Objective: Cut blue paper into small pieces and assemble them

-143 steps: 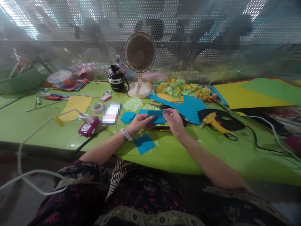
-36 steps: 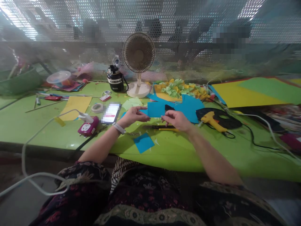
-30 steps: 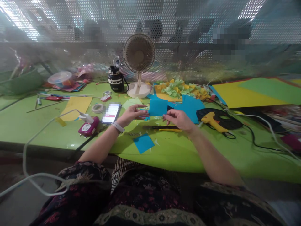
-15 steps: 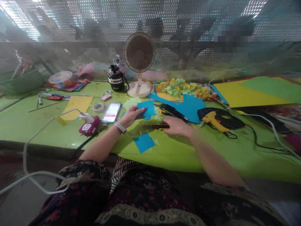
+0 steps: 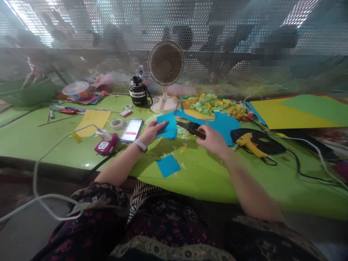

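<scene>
Pinching a blue paper square [image 5: 172, 121] in the left hand [image 5: 152, 132], seemingly leaving the edge beyond the thumb free; gripping dark scissors [image 5: 191, 128] in the right hand [image 5: 213, 139], pointing toward the paper.

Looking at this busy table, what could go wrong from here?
The dark pointed tool in the right hand points toward the left hand and its blue paper, so a slip might nick a finger. Paper scraps lie near the fan; a breeze could scatter them, though I can't tell whether it's running. The yellow glue gun lies near the right forearm, which might get burned if the gun is hot.
</scene>
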`<move>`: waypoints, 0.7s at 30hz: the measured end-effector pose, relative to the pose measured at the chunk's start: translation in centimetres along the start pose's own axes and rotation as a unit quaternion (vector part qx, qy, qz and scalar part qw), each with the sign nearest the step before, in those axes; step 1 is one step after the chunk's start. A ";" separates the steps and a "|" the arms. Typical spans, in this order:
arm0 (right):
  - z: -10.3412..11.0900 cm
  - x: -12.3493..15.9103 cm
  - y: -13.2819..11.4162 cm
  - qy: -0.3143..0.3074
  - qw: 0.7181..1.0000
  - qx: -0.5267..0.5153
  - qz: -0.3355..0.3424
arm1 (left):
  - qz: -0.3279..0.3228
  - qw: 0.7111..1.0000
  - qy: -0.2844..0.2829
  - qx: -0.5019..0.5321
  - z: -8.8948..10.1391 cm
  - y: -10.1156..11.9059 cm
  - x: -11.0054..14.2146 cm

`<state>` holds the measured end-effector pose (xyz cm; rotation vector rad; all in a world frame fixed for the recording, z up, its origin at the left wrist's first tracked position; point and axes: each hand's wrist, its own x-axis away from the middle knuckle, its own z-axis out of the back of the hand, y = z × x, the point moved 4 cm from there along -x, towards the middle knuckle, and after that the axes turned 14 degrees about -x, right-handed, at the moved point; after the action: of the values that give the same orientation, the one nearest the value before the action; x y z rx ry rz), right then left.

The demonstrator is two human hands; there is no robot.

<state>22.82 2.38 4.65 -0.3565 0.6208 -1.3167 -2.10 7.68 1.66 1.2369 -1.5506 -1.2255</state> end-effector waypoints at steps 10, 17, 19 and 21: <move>0.8 0.4 -0.6 0.050 0.997 -0.014 0.051 | -0.017 1.000 0.005 0.002 0.7 -0.3 -0.5; 0.8 0.4 -0.4 0.043 0.996 -0.020 0.069 | -0.027 1.000 0.002 -0.007 0.9 -0.6 -0.6; 0.8 0.5 -0.4 0.041 0.997 -0.017 0.067 | -0.026 1.000 0.003 -0.006 0.9 -0.5 -0.6; 0.9 0.5 -0.5 0.044 0.997 -0.015 0.067 | -0.025 1.000 0.003 -0.005 0.8 -0.4 -0.6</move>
<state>23.06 1.72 5.55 -0.2778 0.7267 -1.2002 -2.69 8.37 1.04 1.2788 -1.5161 -1.2571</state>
